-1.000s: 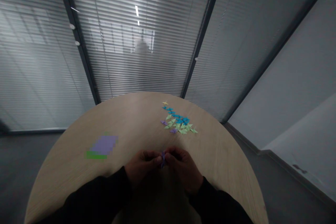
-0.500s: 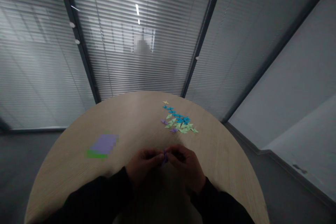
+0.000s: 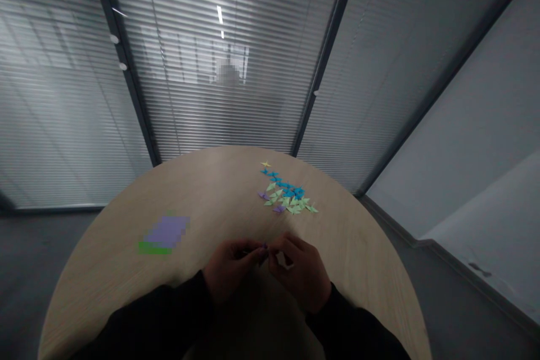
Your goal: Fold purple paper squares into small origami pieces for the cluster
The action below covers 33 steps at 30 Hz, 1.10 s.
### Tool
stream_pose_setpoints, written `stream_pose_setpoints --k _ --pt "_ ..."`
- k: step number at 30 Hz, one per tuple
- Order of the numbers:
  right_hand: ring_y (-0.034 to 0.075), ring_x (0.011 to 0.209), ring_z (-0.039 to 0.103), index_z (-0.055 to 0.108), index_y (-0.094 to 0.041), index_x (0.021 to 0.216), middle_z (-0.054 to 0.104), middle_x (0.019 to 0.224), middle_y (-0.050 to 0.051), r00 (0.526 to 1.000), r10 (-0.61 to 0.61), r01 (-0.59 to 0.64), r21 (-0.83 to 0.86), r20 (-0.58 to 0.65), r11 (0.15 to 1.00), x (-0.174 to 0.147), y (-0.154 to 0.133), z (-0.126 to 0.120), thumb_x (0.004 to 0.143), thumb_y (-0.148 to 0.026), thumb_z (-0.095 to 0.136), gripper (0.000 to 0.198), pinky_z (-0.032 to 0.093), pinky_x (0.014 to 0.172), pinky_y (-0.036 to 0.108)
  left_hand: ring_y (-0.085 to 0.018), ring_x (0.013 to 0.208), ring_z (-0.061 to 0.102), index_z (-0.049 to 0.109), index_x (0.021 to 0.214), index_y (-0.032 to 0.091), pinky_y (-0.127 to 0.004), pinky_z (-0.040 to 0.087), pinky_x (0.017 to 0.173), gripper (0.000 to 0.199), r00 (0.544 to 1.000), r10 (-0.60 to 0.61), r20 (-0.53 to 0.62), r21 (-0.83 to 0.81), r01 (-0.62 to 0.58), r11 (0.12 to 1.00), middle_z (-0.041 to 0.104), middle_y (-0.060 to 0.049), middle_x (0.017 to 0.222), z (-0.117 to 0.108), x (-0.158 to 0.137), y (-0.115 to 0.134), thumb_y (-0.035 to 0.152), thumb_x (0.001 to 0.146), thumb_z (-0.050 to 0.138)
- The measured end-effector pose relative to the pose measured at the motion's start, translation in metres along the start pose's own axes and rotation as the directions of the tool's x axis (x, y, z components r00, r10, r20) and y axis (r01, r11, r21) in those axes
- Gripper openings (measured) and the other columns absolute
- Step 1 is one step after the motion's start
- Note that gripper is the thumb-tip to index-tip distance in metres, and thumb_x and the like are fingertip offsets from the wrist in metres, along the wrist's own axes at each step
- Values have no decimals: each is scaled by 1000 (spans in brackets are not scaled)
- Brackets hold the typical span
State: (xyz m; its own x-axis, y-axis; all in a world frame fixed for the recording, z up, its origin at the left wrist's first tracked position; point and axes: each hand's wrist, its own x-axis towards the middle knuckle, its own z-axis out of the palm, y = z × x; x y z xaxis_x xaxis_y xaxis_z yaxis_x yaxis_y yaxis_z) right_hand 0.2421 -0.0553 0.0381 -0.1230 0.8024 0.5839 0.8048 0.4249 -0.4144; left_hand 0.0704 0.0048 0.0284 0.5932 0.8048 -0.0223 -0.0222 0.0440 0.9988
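Above the near part of the table my left hand (image 3: 230, 265) is closed, thumb and fingers pinching a small purple folded paper (image 3: 264, 247). My right hand (image 3: 302, 274) meets it from the right, its fingertips pinched at the paper's edge with a gap showing inside the curled thumb and forefinger. Most of the paper is hidden by the fingers, so its folded shape is unclear. Beyond the hands lie several small folded paper cranes: light green ones (image 3: 294, 202), blue ones (image 3: 297, 192), purple ones (image 3: 279, 209) and a yellow one (image 3: 265, 163).
A round wooden table (image 3: 211, 180) carries everything. On its left side lies a stack of square paper (image 3: 167, 230), purple on top and green beneath, blurred by pixels. Behind stand glass panels with blinds (image 3: 228, 112); a white wall (image 3: 476, 180) rises at the right.
My right thumb has shifted down and away from the purple paper, opening a gap below the forefinger. My left hand has stayed almost in place.
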Motion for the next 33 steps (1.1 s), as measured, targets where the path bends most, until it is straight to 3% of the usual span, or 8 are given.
stream_pose_setpoints --k 8,13,20,33 --pt "17 70 63 71 -24 90 70 84 5 999 -13 18 -92 50 996 -1 -2 -2 87 -19 56 16 49 65 27 -19 72 61 74 80 16 -30 45 71 33 999 31 -41 -37 -32 999 71 -4 74 2 0 0 48 74 74" --pt "14 62 59 70 -21 87 69 83 5 1000 12 -11 -24 24 1000 -1 -7 0 86 -20 57 12 47 59 26 -19 73 61 72 80 15 -30 45 72 33 996 48 -76 -50 -52 997 69 -4 75 1 0 -2 48 75 73" --pt "11 52 52 66 -19 77 61 71 0 978 207 -205 148 1 968 2 -11 3 83 -23 62 8 42 51 23 -18 72 58 70 83 15 -27 42 66 36 997 38 -69 -19 -40 999 68 -3 76 3 -6 9 51 79 68" --pt "11 52 52 68 -20 76 61 67 0 965 261 -257 216 14 942 3 -10 5 83 -24 61 11 41 51 23 -21 78 64 72 82 17 -30 47 72 34 992 29 -125 -2 -29 1000 73 -5 82 4 -1 5 50 75 71"
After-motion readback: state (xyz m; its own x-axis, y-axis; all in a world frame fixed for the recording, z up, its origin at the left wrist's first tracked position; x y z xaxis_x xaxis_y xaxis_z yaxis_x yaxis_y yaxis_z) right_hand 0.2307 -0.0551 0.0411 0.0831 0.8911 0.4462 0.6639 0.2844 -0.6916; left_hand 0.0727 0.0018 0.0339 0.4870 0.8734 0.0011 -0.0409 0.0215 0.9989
